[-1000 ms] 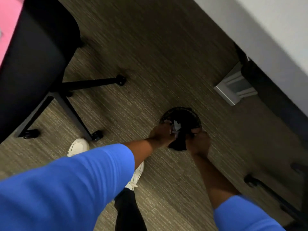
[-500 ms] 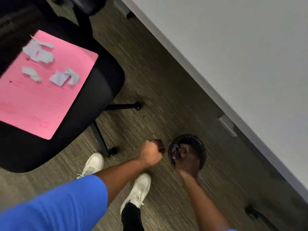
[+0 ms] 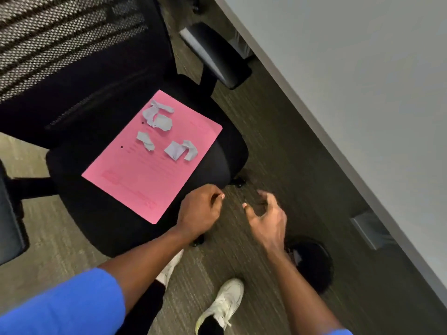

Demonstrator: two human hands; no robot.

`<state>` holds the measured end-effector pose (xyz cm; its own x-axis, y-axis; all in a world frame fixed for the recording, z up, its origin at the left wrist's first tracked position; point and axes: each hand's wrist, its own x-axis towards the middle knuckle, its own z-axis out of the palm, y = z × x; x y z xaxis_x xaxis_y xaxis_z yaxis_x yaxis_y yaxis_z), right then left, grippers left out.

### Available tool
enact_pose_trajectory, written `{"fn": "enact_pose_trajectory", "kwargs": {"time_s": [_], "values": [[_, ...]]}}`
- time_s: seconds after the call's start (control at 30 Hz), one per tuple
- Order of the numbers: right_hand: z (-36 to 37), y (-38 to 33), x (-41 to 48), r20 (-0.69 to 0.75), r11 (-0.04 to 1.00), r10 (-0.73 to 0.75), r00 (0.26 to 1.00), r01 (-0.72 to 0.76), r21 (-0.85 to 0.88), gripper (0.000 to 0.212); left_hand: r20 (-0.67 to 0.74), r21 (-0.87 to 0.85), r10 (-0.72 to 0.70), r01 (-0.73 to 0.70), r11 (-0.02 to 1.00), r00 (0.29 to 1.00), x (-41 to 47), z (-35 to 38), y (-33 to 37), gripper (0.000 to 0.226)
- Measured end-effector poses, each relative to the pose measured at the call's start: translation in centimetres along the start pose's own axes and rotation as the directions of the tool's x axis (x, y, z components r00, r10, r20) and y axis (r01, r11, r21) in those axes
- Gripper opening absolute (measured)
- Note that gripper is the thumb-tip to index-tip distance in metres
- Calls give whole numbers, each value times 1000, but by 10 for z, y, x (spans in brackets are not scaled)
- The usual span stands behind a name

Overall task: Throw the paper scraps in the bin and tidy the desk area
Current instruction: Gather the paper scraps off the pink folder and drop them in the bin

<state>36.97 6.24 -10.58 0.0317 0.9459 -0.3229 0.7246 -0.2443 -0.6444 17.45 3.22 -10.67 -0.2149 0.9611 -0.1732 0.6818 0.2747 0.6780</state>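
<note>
A view looking down from a person's head at a carpeted office floor. A black office chair [image 3: 135,194] with a mesh back fills the left and far side. On its seat lies a pink folder [image 3: 145,165], and on the far half of the folder sit several torn white paper scraps [image 3: 167,131], spread in three small clusters.

The person's left hand [image 3: 199,213] hovers at the near right edge of the chair seat, just beside the folder's near corner. Its fingers are curled loosely inward; whether it holds anything cannot be told. The right hand [image 3: 266,218] floats above the carpet a little to the right, fingers spread and bent like a claw, holding nothing. The two hands are close together but apart.

A round black bin [image 3: 312,264] stands on the floor to the near right, partly hidden by the right forearm, just beside the edge of a pale grey desk [image 3: 362,93] that runs diagonally across the right side. Blue sleeves [image 3: 65,308] cover the upper arms. White sneakers [image 3: 225,303] show on the carpet at the near edge.
</note>
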Motion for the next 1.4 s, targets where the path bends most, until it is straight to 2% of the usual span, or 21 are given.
{"fn": "enact_pose_trajectory", "kwargs": {"time_s": [0.13, 0.23, 0.3, 0.37, 0.47, 0.6, 0.77, 0.97, 1.13, 1.27, 1.4], "values": [[27, -58, 14, -12, 986, -165, 986, 166, 30, 53, -281, 52, 16, -1, 999, 960, 29, -50, -31, 8], [46, -95, 24, 50, 976, -216, 975, 214, 41, 62, -417, 42, -65, 91, 995, 907, 59, -84, -58, 35], [60, -115, 30, 103, 965, -259, 960, 261, 0, 69, -469, 99, -104, 168, 981, 877, 81, -103, -74, 55], [72, -132, 36, 139, 947, -305, 942, 315, -59, 76, -477, 168, -141, 247, 954, 868, 104, -120, -85, 72], [90, -153, 45, 196, 920, -316, 928, 350, -176, 84, -379, 255, -198, 308, 917, 904, 133, -138, -97, 95], [107, -169, 53, 269, 877, -317, 910, 389, -282, 87, -201, 404, -83, 159, 901, 976, 156, -145, -106, 108], [121, -180, 62, 306, 812, -343, 888, 444, -379, 81, -58, 453, 3, 24, 891, 998, 169, -137, -119, 100], [131, -186, 67, 314, 712, -412, 856, 517, -474, 56, -28, 510, 102, -73, 857, 994, 174, -133, -127, 77], [136, -186, 63, 289, 735, -420, 860, 509, -449, 29, 42, 551, 146, -145, 822, 988, 174, -127, -128, 53], [134, -181, 56, 276, 757, -399, 874, 484, -438, 28, 18, 572, 188, -164, 803, 982, 168, -120, -129, 33], [130, -171, 50, 220, 803, -379, 899, 438, -403, 28, -20, 512, 245, -201, 835, 969, 161, -117, -131, 24]]}}
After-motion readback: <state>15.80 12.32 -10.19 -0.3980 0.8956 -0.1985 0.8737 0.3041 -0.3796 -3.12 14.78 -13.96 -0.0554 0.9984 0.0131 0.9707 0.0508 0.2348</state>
